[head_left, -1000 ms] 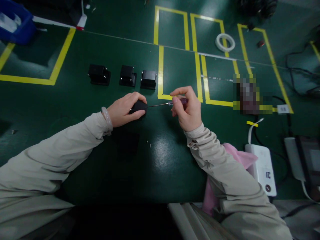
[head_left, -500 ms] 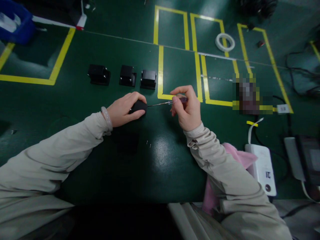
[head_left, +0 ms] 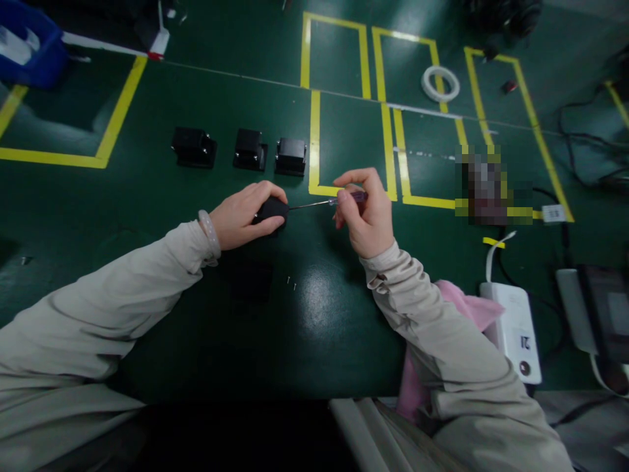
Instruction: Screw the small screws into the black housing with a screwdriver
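My left hand (head_left: 243, 215) is wrapped over a small black part (head_left: 272, 209) and holds it down on the green table (head_left: 162, 216). My right hand (head_left: 366, 213) pinches a thin screwdriver (head_left: 334, 201) with a dark reddish handle. Its metal shaft lies nearly level and its tip meets the right side of the black part. Two tiny screws (head_left: 291, 282) lie on the table just in front of my hands.
Three black blocks (head_left: 193, 146) (head_left: 250, 149) (head_left: 291, 156) stand in a row behind my left hand. Yellow tape outlines (head_left: 314, 141) mark the table. A tape roll (head_left: 440, 83) lies far right, a white device (head_left: 515, 331) and cables at right, a pink cloth (head_left: 455, 308) under my right sleeve, a blue bin (head_left: 29, 42) far left.
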Available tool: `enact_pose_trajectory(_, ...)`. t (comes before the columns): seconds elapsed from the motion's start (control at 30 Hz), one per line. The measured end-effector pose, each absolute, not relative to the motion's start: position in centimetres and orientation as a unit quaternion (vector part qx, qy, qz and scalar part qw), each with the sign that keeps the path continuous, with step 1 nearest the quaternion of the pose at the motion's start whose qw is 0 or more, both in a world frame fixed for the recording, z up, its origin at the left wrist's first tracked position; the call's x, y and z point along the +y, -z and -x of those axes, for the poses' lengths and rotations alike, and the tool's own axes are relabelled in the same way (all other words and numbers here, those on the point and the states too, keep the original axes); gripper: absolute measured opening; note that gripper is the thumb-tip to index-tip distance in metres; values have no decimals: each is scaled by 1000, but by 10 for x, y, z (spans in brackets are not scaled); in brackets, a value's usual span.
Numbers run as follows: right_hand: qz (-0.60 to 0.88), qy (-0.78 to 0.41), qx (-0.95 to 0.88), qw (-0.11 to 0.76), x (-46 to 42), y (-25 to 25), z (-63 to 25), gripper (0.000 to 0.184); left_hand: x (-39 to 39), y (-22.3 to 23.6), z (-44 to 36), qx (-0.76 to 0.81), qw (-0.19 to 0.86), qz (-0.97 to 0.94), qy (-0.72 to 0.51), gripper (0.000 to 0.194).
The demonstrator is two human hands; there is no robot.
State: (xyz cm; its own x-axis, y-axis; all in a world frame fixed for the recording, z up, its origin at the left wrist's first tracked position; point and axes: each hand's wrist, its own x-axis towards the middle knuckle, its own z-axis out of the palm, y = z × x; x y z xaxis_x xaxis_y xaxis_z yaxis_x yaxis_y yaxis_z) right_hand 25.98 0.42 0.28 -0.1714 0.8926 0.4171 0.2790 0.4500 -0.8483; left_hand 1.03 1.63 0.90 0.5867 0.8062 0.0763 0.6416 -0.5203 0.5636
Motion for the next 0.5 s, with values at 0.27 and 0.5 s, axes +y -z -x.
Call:
enact_pose_trajectory(0.27, 437, -329, -684, 484, 5, -1, -261, 37, 16, -9, -10, 424, 247, -856, -163, 46)
enact_pose_trajectory(0.5, 413, -308, -704, 489, 6, 0, -261, 35, 16, -10, -11, 422, 250, -855, -166, 45)
